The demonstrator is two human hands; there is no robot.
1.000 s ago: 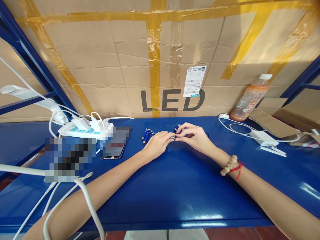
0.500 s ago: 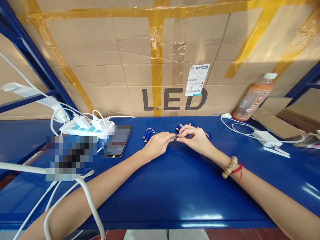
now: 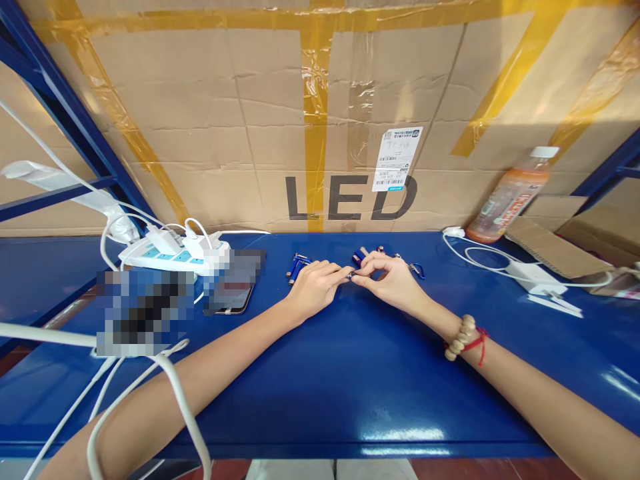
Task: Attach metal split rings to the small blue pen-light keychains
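Note:
Over the blue tabletop [image 3: 350, 373], my left hand [image 3: 316, 288] and my right hand [image 3: 387, 281] meet at the fingertips. Between them is a small metallic piece [image 3: 351, 274], mostly covered by the fingers, its kind too small to make out. Both hands are closed in a pinch on it. Several small blue cylinders with metal ends [image 3: 299, 267] lie just beyond my left hand. Behind my right hand is another blue piece [image 3: 359, 256], partly hidden, and a blue carabiner-like clip [image 3: 417, 270] shows past its knuckles.
At the left stand a white power strip [image 3: 160, 255] with plugs, a phone [image 3: 235, 300] and white cables [image 3: 175, 387] crossing over my left forearm. An orange drink bottle [image 3: 515, 193], a white charger [image 3: 537, 277] and cardboard [image 3: 555, 247] are at the right. A large carton [image 3: 200, 120] backs the table.
Both hands keep their pinch on the small metallic piece, which appears slightly turned. My right fingers have shifted a little; the camera view has moved slightly.

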